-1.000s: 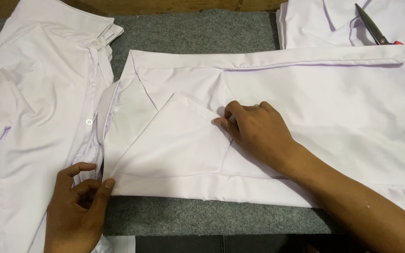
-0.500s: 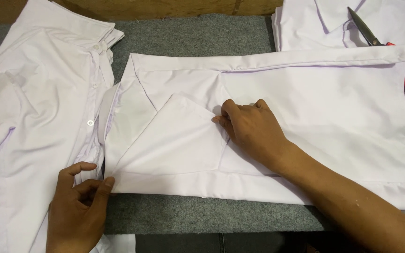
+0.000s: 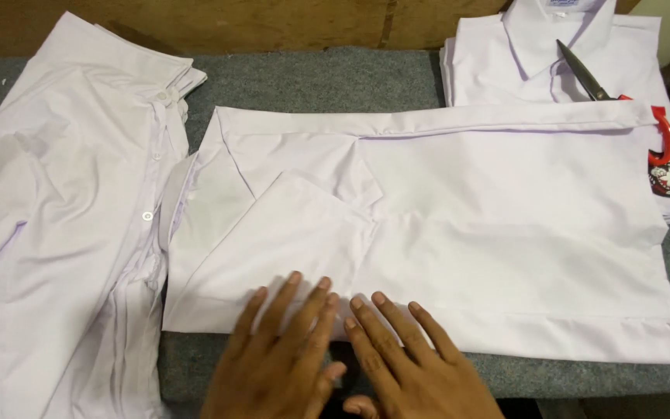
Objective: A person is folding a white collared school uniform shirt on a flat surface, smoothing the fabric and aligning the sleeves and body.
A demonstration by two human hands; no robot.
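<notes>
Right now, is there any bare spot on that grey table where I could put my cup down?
Bare grey mat shows along the back, between the unfolded shirt on the left and the folded stack with scissors at the right. A strip runs along the near edge right of the right hand. The middle is covered by the folded shirt, with the left hand on it.

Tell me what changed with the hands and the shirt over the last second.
The right hand left the folded sleeve in the middle of the shirt and came back to its near hem. The left hand let go of the pinched corner and slid right. Both now lie flat, side by side, on the folded white shirt. The shirt piles and the scissors stayed put.
</notes>
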